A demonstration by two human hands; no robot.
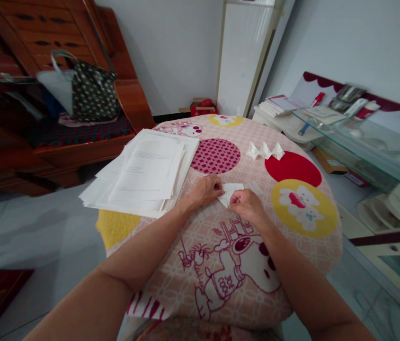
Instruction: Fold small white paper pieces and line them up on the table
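Observation:
A small folded piece of white paper (233, 187) lies on the patterned tablecloth (200, 227), its near end narrowing to a point. My left hand (207, 188) grips its left edge, with fingers bent and pressed together. On the right side, my right hand (245, 204) pinches the paper near its lower corner. The fingers partly cover the paper, so some of its creases are hidden. Farther back on the table stand three folded white paper shapes (265, 150) in a row, apart from both hands.
A stack of printed white sheets (146, 166) covers the table's left part. To the right is a glass shelf (363, 147) with cups and papers on it. A wooden bench (89, 151) at the left holds a dotted bag (93, 92).

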